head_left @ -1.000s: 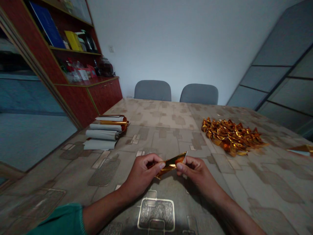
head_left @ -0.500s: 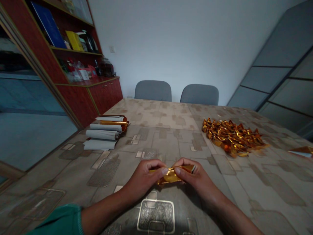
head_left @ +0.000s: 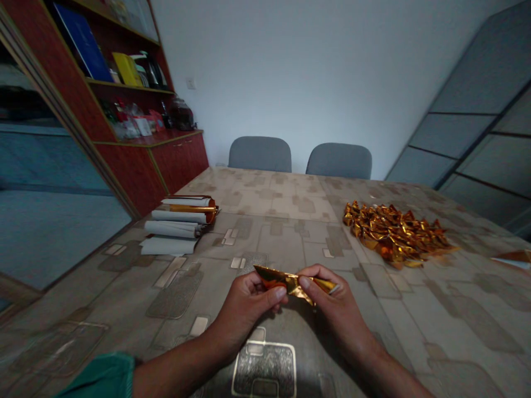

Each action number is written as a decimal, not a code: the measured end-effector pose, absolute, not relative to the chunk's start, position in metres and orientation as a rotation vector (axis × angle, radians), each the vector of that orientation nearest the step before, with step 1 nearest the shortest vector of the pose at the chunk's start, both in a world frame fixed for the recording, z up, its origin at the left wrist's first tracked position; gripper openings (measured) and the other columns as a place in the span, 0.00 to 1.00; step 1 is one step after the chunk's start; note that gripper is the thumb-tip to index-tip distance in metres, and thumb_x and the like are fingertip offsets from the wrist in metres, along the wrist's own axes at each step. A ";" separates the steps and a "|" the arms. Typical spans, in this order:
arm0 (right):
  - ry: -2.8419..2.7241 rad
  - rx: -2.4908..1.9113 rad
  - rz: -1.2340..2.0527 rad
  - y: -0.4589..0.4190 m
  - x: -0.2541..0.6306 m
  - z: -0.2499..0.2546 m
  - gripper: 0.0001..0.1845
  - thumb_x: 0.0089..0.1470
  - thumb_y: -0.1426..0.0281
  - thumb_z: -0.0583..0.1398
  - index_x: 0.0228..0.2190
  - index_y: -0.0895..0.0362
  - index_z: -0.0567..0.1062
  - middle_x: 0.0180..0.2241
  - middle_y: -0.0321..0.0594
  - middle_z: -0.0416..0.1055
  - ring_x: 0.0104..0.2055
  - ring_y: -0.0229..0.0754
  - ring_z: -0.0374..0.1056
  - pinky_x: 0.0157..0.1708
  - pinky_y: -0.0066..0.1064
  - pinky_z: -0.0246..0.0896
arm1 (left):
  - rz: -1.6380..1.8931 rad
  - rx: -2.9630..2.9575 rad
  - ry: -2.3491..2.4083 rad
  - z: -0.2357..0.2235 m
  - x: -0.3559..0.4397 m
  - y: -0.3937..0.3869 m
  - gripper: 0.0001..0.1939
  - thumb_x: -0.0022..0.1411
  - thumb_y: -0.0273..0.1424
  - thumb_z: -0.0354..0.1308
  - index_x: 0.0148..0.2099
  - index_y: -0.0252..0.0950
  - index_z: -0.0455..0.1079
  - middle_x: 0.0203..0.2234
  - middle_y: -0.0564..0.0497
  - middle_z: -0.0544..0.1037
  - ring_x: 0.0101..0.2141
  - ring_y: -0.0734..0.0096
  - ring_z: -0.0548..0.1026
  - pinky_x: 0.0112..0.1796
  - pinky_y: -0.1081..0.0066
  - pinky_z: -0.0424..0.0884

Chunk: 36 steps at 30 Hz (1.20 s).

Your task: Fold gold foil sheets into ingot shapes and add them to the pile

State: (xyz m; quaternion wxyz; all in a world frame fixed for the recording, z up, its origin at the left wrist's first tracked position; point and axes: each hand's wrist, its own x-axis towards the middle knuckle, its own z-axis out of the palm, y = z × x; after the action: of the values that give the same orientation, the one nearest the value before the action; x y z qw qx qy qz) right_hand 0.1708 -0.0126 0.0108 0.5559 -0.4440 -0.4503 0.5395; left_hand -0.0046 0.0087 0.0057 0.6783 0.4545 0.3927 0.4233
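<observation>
A folded piece of shiny gold foil paper [head_left: 293, 284] is held between my two hands above the near part of the table. My left hand [head_left: 256, 298] pinches its left part, thumb in front, with a pointed end sticking up past the fingers. My right hand [head_left: 327, 293] grips the right part between thumb and fingers, and a pale edge shows at that end. To the right lies a cluster of folded gold foil pieces [head_left: 396, 232]. On the left are stacked sheets of grey-backed foil paper [head_left: 172, 229], curled over, with gold showing among them.
The table [head_left: 274, 193] has a patterned cover. Two grey chairs [head_left: 260, 153] stand at its far side before a white wall. Another foil piece [head_left: 514, 258] lies at the far right. A red cabinet [head_left: 178, 157] with shelves stands at the back left.
The foil paper has tilted, and its left pointed end now shows above my left fingers. My left thumb has moved down and away from my right thumb.
</observation>
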 end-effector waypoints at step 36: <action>-2.060 -0.867 0.150 -0.015 0.190 0.021 0.13 0.64 0.74 0.60 0.49 0.51 0.77 0.43 0.42 0.73 0.45 0.47 0.67 0.42 0.40 0.64 | 0.846 0.766 0.757 0.013 -0.010 0.011 0.15 0.52 0.36 0.74 0.38 0.31 0.80 0.28 0.49 0.81 0.26 0.77 0.77 0.30 0.79 0.74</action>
State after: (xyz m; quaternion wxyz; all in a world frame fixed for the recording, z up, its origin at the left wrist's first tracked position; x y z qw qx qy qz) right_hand 0.1902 -0.0149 0.0213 0.4359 -0.3482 -0.8277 0.0603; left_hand -0.0101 0.0111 0.0127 0.7745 0.3538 0.3495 0.3909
